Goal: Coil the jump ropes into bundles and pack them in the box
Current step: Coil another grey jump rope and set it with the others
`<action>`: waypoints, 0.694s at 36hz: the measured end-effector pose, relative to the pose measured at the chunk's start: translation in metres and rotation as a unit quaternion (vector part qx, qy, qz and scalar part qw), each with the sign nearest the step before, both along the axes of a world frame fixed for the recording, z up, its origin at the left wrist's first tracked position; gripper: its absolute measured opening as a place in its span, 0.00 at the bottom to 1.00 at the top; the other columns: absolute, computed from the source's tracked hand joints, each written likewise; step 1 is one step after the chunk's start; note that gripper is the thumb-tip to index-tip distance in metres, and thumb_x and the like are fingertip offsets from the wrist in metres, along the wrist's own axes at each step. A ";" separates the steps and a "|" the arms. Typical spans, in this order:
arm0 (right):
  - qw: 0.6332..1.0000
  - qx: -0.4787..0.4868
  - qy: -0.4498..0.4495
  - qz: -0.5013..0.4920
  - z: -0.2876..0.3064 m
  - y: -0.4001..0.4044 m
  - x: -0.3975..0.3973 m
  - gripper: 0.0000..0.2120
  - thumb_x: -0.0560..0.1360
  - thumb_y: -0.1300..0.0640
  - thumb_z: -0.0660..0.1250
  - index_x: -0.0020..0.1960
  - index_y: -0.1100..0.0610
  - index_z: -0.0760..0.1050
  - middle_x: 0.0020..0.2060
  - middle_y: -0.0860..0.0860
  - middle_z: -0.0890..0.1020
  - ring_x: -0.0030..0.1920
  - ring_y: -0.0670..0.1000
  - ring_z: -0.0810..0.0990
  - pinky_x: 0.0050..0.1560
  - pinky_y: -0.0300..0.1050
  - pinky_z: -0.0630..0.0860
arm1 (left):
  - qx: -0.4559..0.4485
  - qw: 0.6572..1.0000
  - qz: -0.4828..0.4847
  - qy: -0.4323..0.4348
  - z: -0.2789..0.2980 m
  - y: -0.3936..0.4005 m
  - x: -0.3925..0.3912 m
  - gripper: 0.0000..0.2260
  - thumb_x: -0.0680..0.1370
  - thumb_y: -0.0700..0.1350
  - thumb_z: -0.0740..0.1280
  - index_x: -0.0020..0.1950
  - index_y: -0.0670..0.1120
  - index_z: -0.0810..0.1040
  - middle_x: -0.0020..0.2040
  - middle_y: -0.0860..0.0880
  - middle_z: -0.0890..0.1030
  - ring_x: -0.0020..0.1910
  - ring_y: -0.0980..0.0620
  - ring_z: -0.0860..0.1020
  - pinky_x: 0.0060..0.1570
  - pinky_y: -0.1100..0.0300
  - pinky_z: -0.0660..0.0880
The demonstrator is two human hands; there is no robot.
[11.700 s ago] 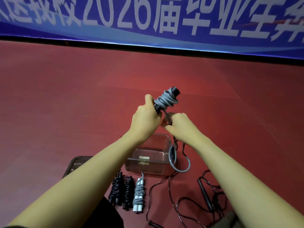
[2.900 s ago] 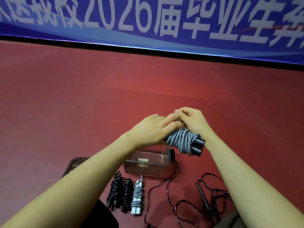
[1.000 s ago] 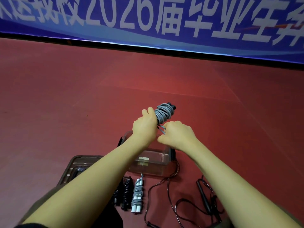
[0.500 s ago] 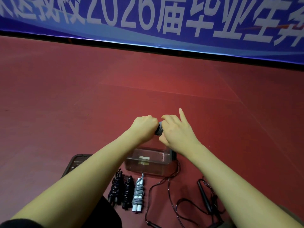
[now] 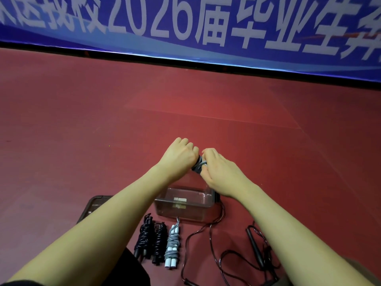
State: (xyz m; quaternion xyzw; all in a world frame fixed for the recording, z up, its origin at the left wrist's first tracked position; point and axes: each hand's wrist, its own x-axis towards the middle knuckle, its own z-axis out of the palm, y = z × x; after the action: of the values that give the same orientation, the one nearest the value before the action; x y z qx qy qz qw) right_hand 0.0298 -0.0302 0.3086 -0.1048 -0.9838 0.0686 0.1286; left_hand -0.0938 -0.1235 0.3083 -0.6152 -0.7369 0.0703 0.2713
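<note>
- Centrally, held above the floor: a grey rope bundle [image 5: 198, 165], mostly hidden between two hands pressed close together.
- Gripped the bundle from the left with curled fingers: left hand [image 5: 179, 156].
- Pinched at the bundle's right side, seemingly tucking a loose end; exact finger contact could not be made out: right hand [image 5: 219, 170].
- Sat directly below the hands on the red floor [image 5: 82, 131]: a clear plastic box [image 5: 185, 211], with no rope visible inside, only a small pale label.
- Lay just left of the box, partly hidden by the left forearm: a dark lid [image 5: 92, 205].
- Rested side by side in front of the box, already coiled but not packed: two black bundles [image 5: 150, 238] and a grey bundle with white handles [image 5: 172, 246].
- Sprawled uncoiled to the right of those, one strand running up to the box's right end: a loose black rope [image 5: 253, 248].
- Hung along the back: a blue banner [image 5: 185, 23] with pale lettering.
- Judged as the step in hand: securing the last wrap of the grey bundle.
- Called for next, as a judgement: keeping tension so the coil would not spring open, then lowering it into the box or beside the others.
</note>
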 end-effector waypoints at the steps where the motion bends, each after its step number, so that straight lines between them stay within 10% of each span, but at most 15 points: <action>1: 0.999 -0.038 -0.013 0.000 0.001 -0.001 0.001 0.06 0.78 0.57 0.55 0.53 0.59 0.64 0.52 0.54 0.73 0.50 0.59 0.74 0.43 0.49 0.64 | 0.006 1.000 -0.003 0.011 0.001 -0.001 0.000 0.17 0.53 0.35 0.76 0.27 0.45 0.68 0.23 0.48 0.69 0.23 0.49 0.68 0.30 0.61 0.54; 10: 0.992 -0.125 0.021 0.009 0.003 -0.005 0.000 0.03 0.80 0.58 0.54 0.49 0.57 0.61 0.45 0.53 0.72 0.43 0.57 0.72 0.40 0.51 0.67 | 0.195 0.980 0.013 0.031 -0.002 0.000 -0.008 0.04 0.64 0.38 0.68 0.36 0.43 0.74 0.36 0.45 0.75 0.36 0.44 0.74 0.37 0.54 0.64; 15: 0.953 -0.276 0.119 -0.036 0.007 -0.005 -0.006 0.03 0.80 0.61 0.55 0.48 0.57 0.61 0.35 0.51 0.71 0.32 0.49 0.69 0.30 0.39 0.64 | 0.348 0.873 0.068 -0.336 0.012 -0.003 0.003 0.22 0.76 0.40 0.66 0.68 0.40 0.66 0.58 0.42 0.74 0.42 0.42 0.76 0.37 0.51 0.73; 17: 0.938 -0.302 0.157 -0.062 0.010 -0.003 -0.010 0.03 0.80 0.62 0.56 0.48 0.58 0.62 0.35 0.50 0.71 0.32 0.49 0.69 0.28 0.38 0.62 | 0.346 0.824 0.061 -0.445 0.012 -0.003 0.008 0.22 0.77 0.42 0.65 0.69 0.43 0.63 0.55 0.46 0.75 0.45 0.45 0.77 0.43 0.50 0.76; 25: 0.899 -0.372 0.200 -0.118 0.003 0.009 -0.018 0.01 0.80 0.61 0.57 0.49 0.58 0.65 0.40 0.53 0.76 0.38 0.50 0.73 0.32 0.35 0.65 | 0.166 0.839 0.006 -0.518 0.001 -0.004 0.019 0.30 0.76 0.44 0.63 0.76 0.49 0.55 0.67 0.47 0.68 0.61 0.47 0.72 0.58 0.51 0.72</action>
State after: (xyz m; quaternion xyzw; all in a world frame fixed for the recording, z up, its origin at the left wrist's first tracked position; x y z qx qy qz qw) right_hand 0.0118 -0.0216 0.3121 -0.2443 -0.8209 0.4331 0.2811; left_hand -0.0750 -0.1273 0.3093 -0.5035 -0.7743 -0.3799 -0.0521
